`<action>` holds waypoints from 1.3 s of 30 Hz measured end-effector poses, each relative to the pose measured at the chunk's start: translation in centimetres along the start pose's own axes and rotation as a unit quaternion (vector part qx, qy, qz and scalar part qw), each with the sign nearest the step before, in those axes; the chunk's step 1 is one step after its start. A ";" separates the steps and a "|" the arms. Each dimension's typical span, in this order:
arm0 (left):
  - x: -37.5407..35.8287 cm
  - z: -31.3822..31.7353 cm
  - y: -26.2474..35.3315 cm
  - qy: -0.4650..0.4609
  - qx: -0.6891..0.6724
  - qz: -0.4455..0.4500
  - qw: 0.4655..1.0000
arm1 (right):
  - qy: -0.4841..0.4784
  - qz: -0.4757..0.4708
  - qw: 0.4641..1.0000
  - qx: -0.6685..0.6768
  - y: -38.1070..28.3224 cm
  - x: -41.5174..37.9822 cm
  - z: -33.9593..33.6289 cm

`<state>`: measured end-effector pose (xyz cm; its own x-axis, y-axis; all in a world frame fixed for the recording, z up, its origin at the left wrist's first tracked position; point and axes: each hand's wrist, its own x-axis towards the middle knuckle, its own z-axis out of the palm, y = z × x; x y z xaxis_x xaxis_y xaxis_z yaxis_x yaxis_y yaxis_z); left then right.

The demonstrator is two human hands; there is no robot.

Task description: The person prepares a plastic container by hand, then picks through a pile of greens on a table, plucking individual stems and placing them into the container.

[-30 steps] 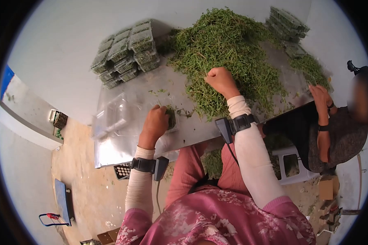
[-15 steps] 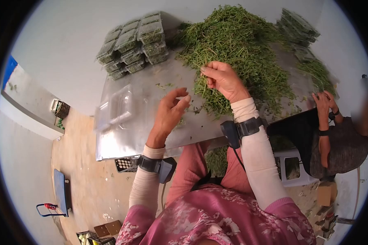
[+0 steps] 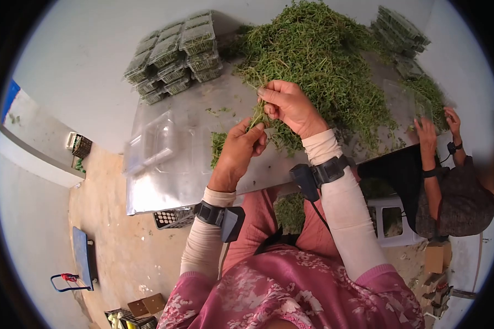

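Observation:
Between my two hands runs a small bunch of green leafy stems (image 3: pixel 259 114). My left hand (image 3: pixel 240 147) is closed on its lower part, with a leafy tuft (image 3: pixel 218 147) sticking out to the left. My right hand (image 3: pixel 290 106) pinches the stems higher up, thumb against fingers. Just beyond and to the right rises a big heap of loose greens (image 3: pixel 324 66) on the metal table (image 3: pixel 203 118). An open clear plastic box (image 3: pixel 158 137) lies left of my left hand.
Filled clear boxes (image 3: pixel 173 55) are stacked at the back left, with more boxes (image 3: pixel 398 33) at the far right. A co-worker (image 3: pixel 450 192) stands at the right edge, hands over greens and a clear tray. A blue trolley (image 3: pixel 82 257) stands on the floor at left.
My left hand has moved up and right and closed on the stems beside my right hand. My right hand has shifted slightly left. The co-worker's hands have moved apart.

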<state>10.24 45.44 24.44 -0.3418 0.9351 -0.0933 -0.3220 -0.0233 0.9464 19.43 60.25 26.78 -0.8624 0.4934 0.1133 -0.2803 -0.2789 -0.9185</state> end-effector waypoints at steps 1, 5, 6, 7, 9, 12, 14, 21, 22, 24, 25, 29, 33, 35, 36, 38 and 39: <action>-0.2 -0.1 0.1 -0.001 0.007 0.005 1.000 | 0.006 -0.002 1.000 0.013 -0.1 -0.1 0.1; -1.2 -1.0 0.8 0.004 0.042 0.017 0.999 | 0.023 -0.018 0.997 0.065 0.1 0.3 -0.5; -1.5 -1.5 0.9 0.009 0.052 0.018 0.998 | 0.025 -0.021 0.997 0.069 0.0 0.2 -0.5; -1.8 -2.0 1.1 0.021 0.059 0.028 0.998 | 0.028 -0.022 0.997 0.074 -0.2 0.1 -0.5; -2.5 -3.2 1.7 0.048 0.074 0.046 0.995 | 0.028 -0.016 0.996 0.079 -0.3 0.1 -0.3; -3.8 -5.3 2.9 0.121 0.142 0.071 0.980 | 0.028 -0.003 0.998 0.059 0.4 0.2 0.5; -4.8 -6.1 3.8 0.167 0.184 0.087 0.965 | 0.007 0.008 0.999 0.039 1.0 0.4 1.1; -5.2 -8.6 3.1 0.253 0.391 0.118 0.877 | -0.041 0.100 0.980 -0.167 3.5 -0.4 5.9; -5.0 -8.6 2.6 0.253 0.431 0.116 0.859 | -0.035 0.092 0.972 -0.214 3.7 -0.5 6.1; -4.9 -8.0 2.3 0.241 0.504 0.106 0.823 | -0.023 0.074 0.949 -0.306 3.9 -0.6 6.2; -5.2 -7.4 2.3 0.230 0.537 0.097 0.806 | -0.017 0.054 0.946 -0.318 3.8 -0.5 5.7; -5.5 -6.8 2.4 0.195 0.593 0.106 0.774 | 0.024 -0.002 0.946 -0.322 1.8 -0.4 3.7; -4.8 -6.6 2.5 0.171 0.584 0.133 0.782 | 0.076 0.001 0.951 -0.300 -0.1 -0.6 2.4; -3.9 -6.4 2.1 0.148 0.576 0.136 0.793 | 0.085 -0.011 0.952 -0.292 -0.4 -0.6 1.8; -3.4 -6.3 1.7 0.136 0.571 0.137 0.798 | 0.089 -0.017 0.953 -0.289 -0.6 -0.6 1.6; -2.6 -6.1 0.9 0.104 0.570 0.144 0.802 | 0.107 -0.017 0.956 -0.271 -1.0 -0.9 1.6; -2.1 -6.1 0.5 0.087 0.569 0.149 0.804 | 0.117 -0.019 0.957 -0.263 -1.3 -1.0 1.4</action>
<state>5.39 41.30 23.26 -0.4042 0.8824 0.2409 0.7796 0.1945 0.5953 20.04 58.94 28.41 -0.7204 0.6835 0.1181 -0.0048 0.1654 -0.9862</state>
